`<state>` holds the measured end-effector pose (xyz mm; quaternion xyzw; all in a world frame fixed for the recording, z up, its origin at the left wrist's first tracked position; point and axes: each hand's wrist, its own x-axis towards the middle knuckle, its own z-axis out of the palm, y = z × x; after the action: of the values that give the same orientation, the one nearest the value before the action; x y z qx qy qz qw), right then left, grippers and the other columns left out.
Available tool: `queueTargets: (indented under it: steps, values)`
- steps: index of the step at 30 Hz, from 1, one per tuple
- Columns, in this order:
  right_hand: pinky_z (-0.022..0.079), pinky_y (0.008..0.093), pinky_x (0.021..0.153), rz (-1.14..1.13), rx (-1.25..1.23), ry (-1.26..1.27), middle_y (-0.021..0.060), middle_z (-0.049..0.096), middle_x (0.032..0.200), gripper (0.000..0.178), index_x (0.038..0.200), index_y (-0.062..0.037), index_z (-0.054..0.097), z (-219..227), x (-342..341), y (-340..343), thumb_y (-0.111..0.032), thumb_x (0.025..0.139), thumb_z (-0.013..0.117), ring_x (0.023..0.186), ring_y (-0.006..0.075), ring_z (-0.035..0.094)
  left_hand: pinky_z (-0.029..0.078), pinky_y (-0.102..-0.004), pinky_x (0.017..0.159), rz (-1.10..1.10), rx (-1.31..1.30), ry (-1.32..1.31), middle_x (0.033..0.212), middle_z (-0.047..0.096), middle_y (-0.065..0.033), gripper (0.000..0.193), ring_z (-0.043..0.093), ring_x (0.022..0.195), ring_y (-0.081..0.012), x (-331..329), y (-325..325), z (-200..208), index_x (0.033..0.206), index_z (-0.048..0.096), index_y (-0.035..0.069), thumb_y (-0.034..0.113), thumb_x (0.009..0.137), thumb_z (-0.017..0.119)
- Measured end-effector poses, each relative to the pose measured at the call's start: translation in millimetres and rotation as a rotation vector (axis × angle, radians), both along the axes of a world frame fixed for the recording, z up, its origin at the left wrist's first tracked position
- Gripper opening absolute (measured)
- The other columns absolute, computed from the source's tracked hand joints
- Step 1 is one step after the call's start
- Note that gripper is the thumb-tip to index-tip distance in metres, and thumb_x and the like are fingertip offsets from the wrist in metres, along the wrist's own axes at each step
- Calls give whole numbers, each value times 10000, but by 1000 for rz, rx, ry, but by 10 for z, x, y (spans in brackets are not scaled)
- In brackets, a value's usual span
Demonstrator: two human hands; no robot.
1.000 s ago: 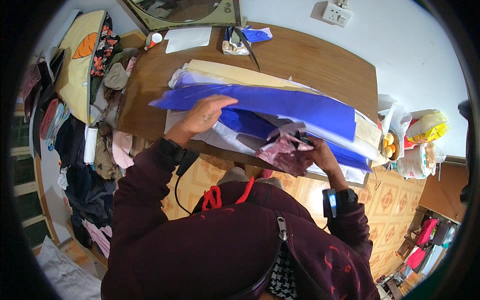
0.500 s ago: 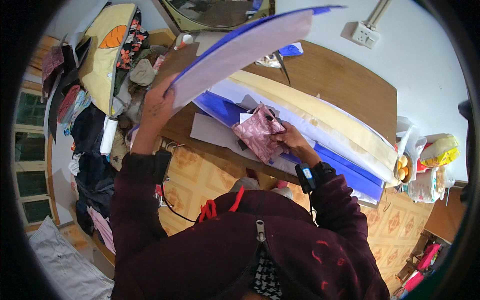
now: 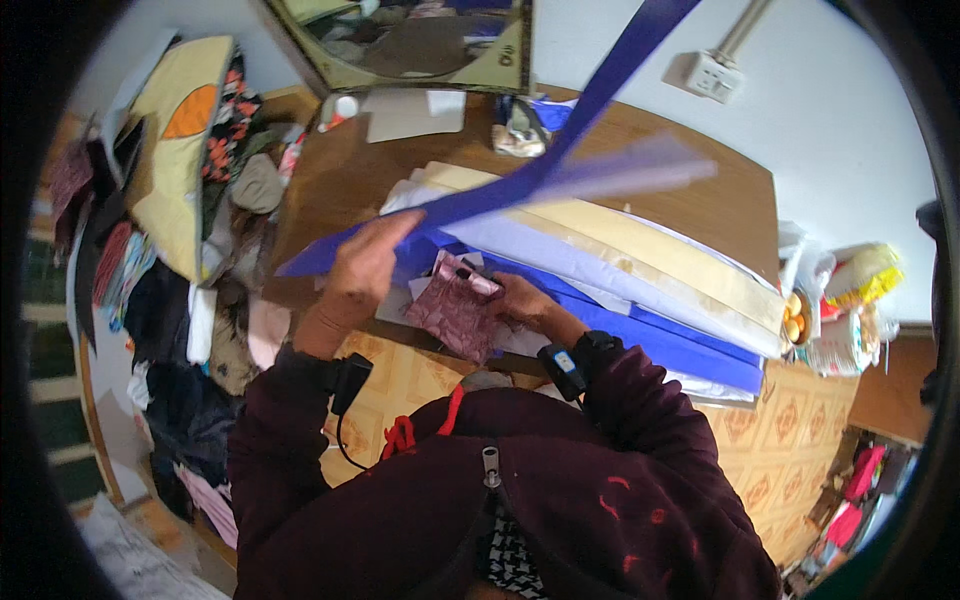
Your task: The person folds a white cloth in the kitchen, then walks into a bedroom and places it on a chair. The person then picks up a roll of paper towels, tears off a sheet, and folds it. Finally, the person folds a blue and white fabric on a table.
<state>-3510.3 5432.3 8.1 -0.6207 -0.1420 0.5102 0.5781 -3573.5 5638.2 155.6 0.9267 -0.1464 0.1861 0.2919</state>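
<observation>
A long limp sheet (image 3: 590, 120), blue with a whitish side, is gripped near its left part by my left hand (image 3: 365, 265). Its far end rises toward the wall and is smeared by motion. In my right hand (image 3: 525, 303) is a mauve patterned piece of fabric (image 3: 450, 315), with something dark and shiny at its upper edge. The fabric is near the table's front edge. Under and beside both hands lie long layered strips: a cream strip (image 3: 650, 255), whitish ones, and a blue strip (image 3: 690, 345) nearest me.
The brown wooden table (image 3: 700, 180) stands against the wall. At its back are a mirror (image 3: 420, 60), a pale card (image 3: 415, 115) and a small cup (image 3: 345, 107). Heaped clothes (image 3: 180, 400) lie at the left. Bags and a bowl of eggs (image 3: 795, 318) are at the right end.
The sheet in my left hand has swung and turned, so more of its blue side shows. My right hand has shifted left with the mauve fabric. The view has moved too.
</observation>
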Motion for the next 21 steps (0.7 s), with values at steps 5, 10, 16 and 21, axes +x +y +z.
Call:
queueTargets:
  steps: [5,10,16,21]
  values:
    - [325,227,410,-108,32,153,-17,491,608,506,1184,-39,457,-89,-177,-577,-25,700,599,480,64,407,454,-355,817,-340,10,65,1025,578,-133,322,560,936,-288,167,-537,-544,1043,557,25,50,725,509]
    - [410,218,651,-241,41,564,44,575,908,411,1209,-27,443,-446,-571,-1243,-165,832,532,761,120,515,462,-351,799,-501,51,158,1018,581,-122,327,561,938,-275,144,-803,-976,1031,571,48,53,711,501]
    - [412,220,686,-101,-158,476,63,580,1031,338,1148,-33,507,-425,-714,-1644,-232,877,474,812,119,523,419,-364,858,-498,216,225,1138,516,-134,450,509,1020,-287,-65,-958,-1099,1132,510,65,42,683,510]
    - [403,220,522,-66,35,173,44,610,872,235,1008,-24,568,-407,-707,-1907,-192,849,525,638,99,509,360,-392,919,-474,283,283,1213,450,-151,552,453,1081,-305,29,-1030,-990,1220,438,97,2,678,488]
